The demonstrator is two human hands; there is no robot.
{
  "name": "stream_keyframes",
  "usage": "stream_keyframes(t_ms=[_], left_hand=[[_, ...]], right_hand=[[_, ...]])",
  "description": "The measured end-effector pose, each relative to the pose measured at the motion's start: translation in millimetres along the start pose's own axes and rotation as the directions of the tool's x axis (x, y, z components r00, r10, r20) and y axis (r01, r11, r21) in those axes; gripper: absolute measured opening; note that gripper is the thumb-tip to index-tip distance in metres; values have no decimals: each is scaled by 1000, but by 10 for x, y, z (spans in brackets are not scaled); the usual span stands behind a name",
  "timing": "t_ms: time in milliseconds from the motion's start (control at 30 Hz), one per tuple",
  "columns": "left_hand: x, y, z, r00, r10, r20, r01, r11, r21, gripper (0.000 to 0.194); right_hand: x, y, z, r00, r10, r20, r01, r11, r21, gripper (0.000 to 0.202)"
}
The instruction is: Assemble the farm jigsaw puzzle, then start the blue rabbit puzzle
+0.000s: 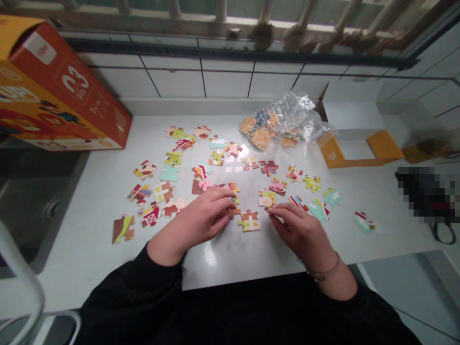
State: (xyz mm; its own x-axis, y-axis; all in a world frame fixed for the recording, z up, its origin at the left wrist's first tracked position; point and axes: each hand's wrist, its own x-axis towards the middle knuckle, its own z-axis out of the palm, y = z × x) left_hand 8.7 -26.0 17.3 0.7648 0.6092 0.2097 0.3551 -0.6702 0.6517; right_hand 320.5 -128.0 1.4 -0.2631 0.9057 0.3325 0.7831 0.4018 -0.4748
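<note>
- Standing tall at far left, the orange box (89,91) sits by the sink (68,187).
- Next, puzzle pieces (171,173) strewn over the white counter (223,261), some touching, some apart; a brown-and-green piece (122,229) lies closest to the near left.
- And the left hand (210,211)! Palm down, fingers bent over pieces; it hides what is beneath, so I cannot tell whether it grips one.
- Between the hands, one tan-and-green piece (250,222) lies flat.
- Just right of it, a green piece (267,198), right at the other hand's fingertips.
- Farther back, a clear bag (280,120) bulges with more pieces.
- Now the right hand (300,230), bracelet (325,273) at the wrist: fingertips drawn together, but anything pinched there is too small to tell.
- Behind and right, the yellow carton (330,151) stands open.
- Out right, a lone piece (364,222) lies well apart.
- Far right, a dark thing (420,194), pixelated.
</note>
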Motion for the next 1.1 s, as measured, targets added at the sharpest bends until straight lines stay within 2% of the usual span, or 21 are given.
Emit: stream_keyframes(t_ms=[100,233,433,633,767,933,1000,1100], left_hand=[[-7,13,-70,996,-23,-85,26,999,37,19],[-28,7,-163,981,-67,-182,86,992,97,17],[-164,-56,-345,941,-221,-255,270,947,176,22],[-488,-259,-629,873,-387,-296,478,800,364,31],[-768,-391,-816,842,-471,-262,537,698,474,40],[-1102,-489,-972,763,-587,-271,629,577,521,55],[-1202,-497,-1019,738,-636,-225,647,574,502,61],[-1304,-502,-1087,737,-659,-149,647,626,435,69]], right_hand=[[20,82,-58,997,73,-7,-74,995,-69,15],[13,119,-72,994,111,-20,-113,987,-110,15],[-61,182,-151,986,165,14,-157,958,-239,21],[-219,367,-408,959,282,20,-258,903,-343,29],[-339,491,-554,936,352,4,-319,850,-419,37],[-438,446,-519,962,266,-61,-267,866,-423,45],[-445,351,-429,976,199,-85,-217,901,-377,42],[-416,175,-261,990,99,-96,-124,948,-293,36]])
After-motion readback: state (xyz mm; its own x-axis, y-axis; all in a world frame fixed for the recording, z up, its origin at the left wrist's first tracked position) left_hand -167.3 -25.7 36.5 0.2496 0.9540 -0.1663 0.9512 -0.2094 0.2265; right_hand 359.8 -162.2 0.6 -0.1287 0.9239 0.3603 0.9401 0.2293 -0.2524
